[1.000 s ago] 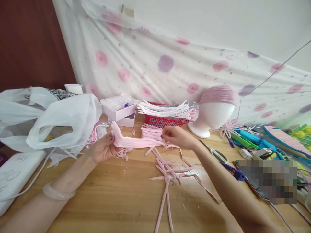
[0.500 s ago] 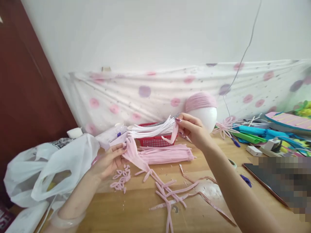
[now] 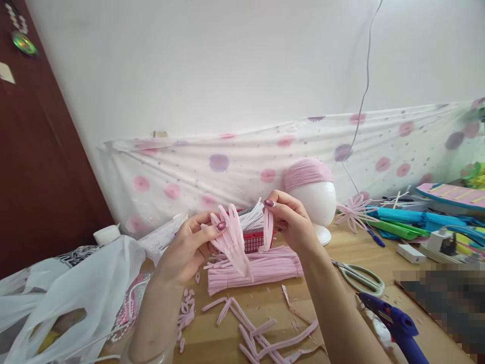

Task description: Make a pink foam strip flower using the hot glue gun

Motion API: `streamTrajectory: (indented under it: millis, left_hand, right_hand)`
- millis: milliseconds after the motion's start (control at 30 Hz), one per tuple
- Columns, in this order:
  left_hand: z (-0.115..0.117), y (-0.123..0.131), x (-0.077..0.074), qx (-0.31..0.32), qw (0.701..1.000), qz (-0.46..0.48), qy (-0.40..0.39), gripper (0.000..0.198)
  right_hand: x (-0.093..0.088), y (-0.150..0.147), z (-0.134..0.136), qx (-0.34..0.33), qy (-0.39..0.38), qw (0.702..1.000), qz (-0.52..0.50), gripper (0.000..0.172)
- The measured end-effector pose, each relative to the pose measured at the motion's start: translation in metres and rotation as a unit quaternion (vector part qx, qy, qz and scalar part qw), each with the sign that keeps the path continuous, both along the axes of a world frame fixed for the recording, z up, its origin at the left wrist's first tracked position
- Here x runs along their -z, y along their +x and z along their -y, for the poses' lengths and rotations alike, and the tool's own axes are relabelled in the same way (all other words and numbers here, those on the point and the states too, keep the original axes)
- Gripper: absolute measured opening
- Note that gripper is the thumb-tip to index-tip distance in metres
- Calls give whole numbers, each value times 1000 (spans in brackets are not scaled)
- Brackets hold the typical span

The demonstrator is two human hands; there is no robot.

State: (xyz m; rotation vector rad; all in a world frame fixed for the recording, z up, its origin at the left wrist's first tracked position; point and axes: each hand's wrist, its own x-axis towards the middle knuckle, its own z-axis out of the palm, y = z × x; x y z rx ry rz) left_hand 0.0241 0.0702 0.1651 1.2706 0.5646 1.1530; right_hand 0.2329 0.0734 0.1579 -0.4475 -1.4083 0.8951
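My left hand [image 3: 193, 242] is closed, its thumb pressing on a fan of looped pink pipe cleaners [image 3: 235, 235] that narrows to a point at lower right. A single bent pink pipe cleaner loop [image 3: 268, 228] hangs from the pinched fingers of my right hand [image 3: 290, 217], apart from the fan. Behind both hands stands a red basket [image 3: 253, 242] with white pipe cleaners [image 3: 252, 217] in it. Below the hands lies a thick bundle of straight pink pipe cleaners [image 3: 261, 268]. Small pink loops [image 3: 185, 313] sit beside my left forearm.
Loose pink pipe cleaners [image 3: 261, 333] and a tape measure [image 3: 299, 354] lie in front. Scissors [image 3: 359, 278] and a purple glue gun [image 3: 394, 318] are at right. A white foam head [image 3: 314, 202] with a pink wrap stands behind. White plastic bags [image 3: 113, 273] fill the left.
My hands have come closer together, and the left has turned so the fan's loops point up. The view has shifted, bringing the scissors and glue gun into fuller sight.
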Motion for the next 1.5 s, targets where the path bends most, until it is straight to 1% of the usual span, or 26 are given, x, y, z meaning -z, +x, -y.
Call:
streamTrajectory:
  millis: [167, 333, 533, 700, 800, 967, 1167, 1500]
  left_hand:
    - [-12, 10, 8, 11, 1000, -21, -21, 26]
    - [-18, 12, 9, 11, 998, -21, -58, 30]
    - [-19, 15, 7, 13, 996, -44, -82, 32]
    - [-19, 16, 8, 32, 996, -41, -78, 30]
    - [-18, 15, 9, 37, 996, -32, -71, 28]
    - [-17, 15, 9, 36, 996, -21, -76, 30]
    - [-17, 16, 8, 48, 996, -5, -74, 27]
    - [-15, 17, 8, 28, 997, -13, -71, 35]
  right_hand:
    - [6, -2, -8, 40, 18, 999, 31, 34]
    - [6, -7, -12, 58, 40, 996, 49, 33]
    - [8, -10, -15, 26, 22, 999, 28, 33]
    - [7, -12, -15, 14, 11, 1000, -1, 33]
    - [7, -14, -14, 12, 2, 1000, -3, 33]
    - [7, -17, -15, 10, -11, 1000, 4, 32]
    - [9, -18, -16, 11, -8, 1000, 12, 32]
    - [10, -17, -18, 3, -3, 1000, 5, 34]
